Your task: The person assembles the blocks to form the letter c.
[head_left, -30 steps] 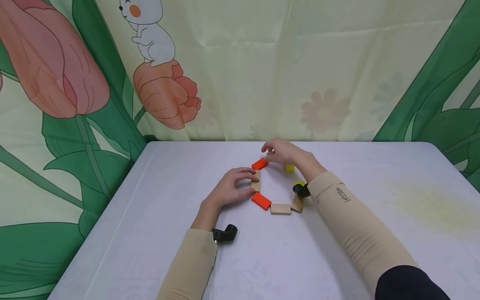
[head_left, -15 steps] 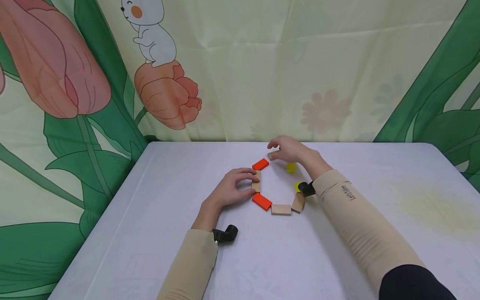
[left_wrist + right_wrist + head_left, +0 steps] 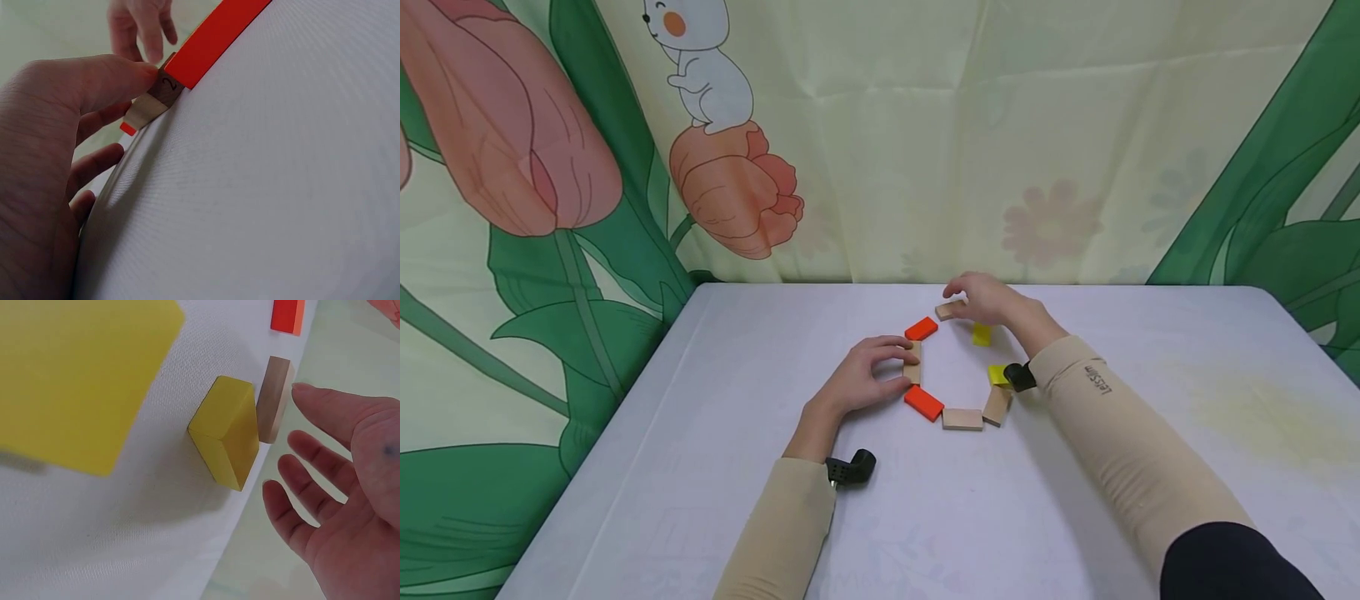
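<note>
My left hand (image 3: 872, 367) holds a plain wooden domino block (image 3: 912, 372) at the ring's left side, thumb at its near end and fingers over its far part. In the left wrist view the thumb touches a wooden block face marked 2 (image 3: 169, 89). Red domino blocks stand at either end of it, one nearer (image 3: 923, 403) and one farther (image 3: 921, 328). At the far side, my right hand (image 3: 988, 300) is beside another wooden block (image 3: 274, 400). Its thumb tip lies close by that block, and the other fingers are loosely bent with nothing between them.
A yellow block (image 3: 981, 335) lies under the right wrist; another yellow block (image 3: 998, 375) sits at the ring's right. Two wooden blocks, one at the near side (image 3: 962, 419) and one at near right (image 3: 997, 407), continue the ring. The white table (image 3: 737, 417) ends at a printed curtain (image 3: 887, 183).
My right hand has drawn to the right from beside the far red block, and more of the far wooden block shows. The left hand has stayed in place.
</note>
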